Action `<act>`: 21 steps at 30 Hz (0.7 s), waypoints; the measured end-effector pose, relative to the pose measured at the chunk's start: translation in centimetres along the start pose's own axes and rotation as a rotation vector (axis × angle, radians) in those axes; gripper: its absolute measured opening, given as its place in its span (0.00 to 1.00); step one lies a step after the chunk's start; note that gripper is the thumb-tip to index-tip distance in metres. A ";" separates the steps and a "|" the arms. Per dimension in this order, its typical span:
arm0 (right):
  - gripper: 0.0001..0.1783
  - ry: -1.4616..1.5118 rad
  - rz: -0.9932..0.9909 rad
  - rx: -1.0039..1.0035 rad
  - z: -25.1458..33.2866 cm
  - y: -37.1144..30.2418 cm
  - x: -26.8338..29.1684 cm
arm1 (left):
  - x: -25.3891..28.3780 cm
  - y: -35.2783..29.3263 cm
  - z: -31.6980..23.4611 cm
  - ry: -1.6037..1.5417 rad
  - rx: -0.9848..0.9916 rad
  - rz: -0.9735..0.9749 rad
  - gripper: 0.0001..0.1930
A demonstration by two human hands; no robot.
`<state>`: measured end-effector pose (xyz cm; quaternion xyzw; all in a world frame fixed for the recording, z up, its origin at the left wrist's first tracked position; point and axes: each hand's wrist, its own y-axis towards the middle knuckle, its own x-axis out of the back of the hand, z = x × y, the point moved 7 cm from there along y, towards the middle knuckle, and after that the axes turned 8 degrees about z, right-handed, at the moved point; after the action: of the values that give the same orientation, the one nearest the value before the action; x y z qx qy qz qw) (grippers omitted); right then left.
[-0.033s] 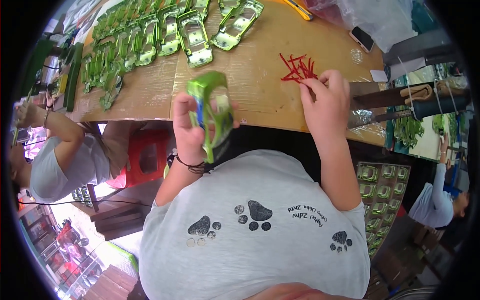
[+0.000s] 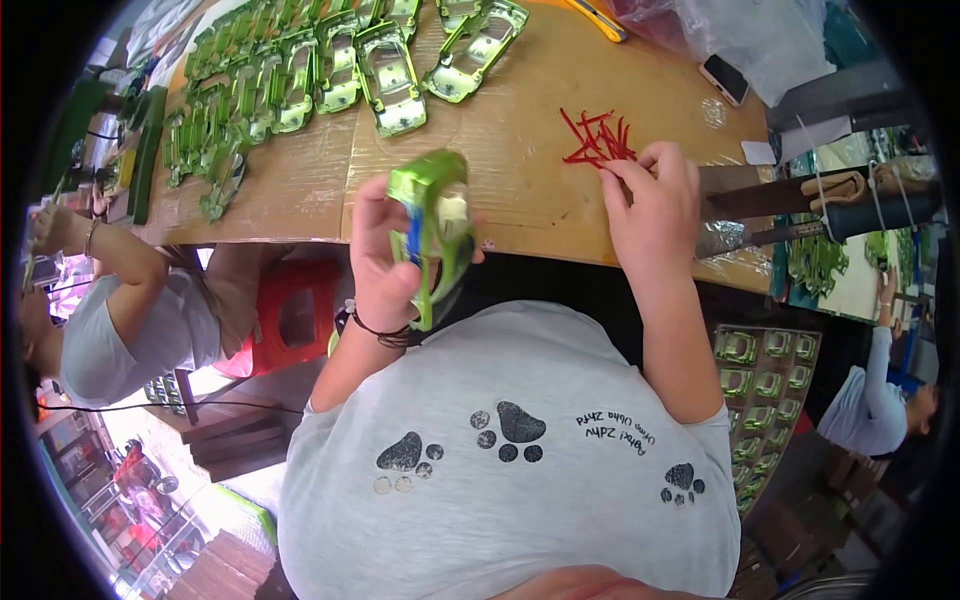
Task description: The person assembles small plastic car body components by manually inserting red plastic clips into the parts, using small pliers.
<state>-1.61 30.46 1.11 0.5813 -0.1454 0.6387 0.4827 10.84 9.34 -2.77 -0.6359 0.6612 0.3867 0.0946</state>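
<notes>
My left hand (image 2: 378, 250) is closed around a shiny green toy car body shell (image 2: 436, 235) with a blue patch on its side. The shell is tilted on end, slightly blurred, just off the table's near edge. On the table to the right lies a small loose pile of thin red strips (image 2: 596, 138). My right hand (image 2: 655, 200) rests at the pile's near right edge, thumb and forefinger pinched on the end of a red strip. The fingertips partly hide that strip.
Many similar green car shells (image 2: 392, 80) stand in rows across the table's far left. A yellow utility knife (image 2: 598, 18), a phone (image 2: 724, 79) and clear plastic sheeting lie at the back right. A dark metal bar (image 2: 745, 200) juts in at right. Other people sit on both sides.
My left hand has shifted slightly right and down with the green car shell, which has turned a little. My right hand stays at the red strips.
</notes>
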 end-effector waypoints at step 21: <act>0.18 0.754 0.056 0.256 4.9 -2.6 6.6 | -8.2 3.0 1.4 1.191 0.148 0.714 0.42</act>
<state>4.26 31.04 7.36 0.3573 0.1067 0.8332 0.4084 9.00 16.20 2.47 -0.4753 0.7936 -0.0663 -0.3740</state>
